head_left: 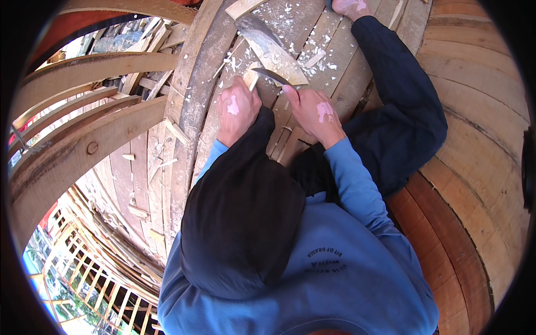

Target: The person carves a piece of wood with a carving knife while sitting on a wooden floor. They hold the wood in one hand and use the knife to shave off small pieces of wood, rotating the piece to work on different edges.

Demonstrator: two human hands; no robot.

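Note:
My left hand is closed around a short pale piece of wood, whose end stands out past the fingers. In my right hand is a knife with a dark, slightly curved blade pointing left. The thumb lies along the back of the knife near the handle, which the fingers mostly hide. The blade's tip is close to the top of the wood; whether they touch I cannot tell. Just beyond both hands lies a flat piece, grey on one part and pale wood on the other.
Pale shavings litter the plank floor. Curved timber ribs rise at the left, with small offcuts near them. Bent planks form a wall at the right. My dark-trousered leg is bent on the right side.

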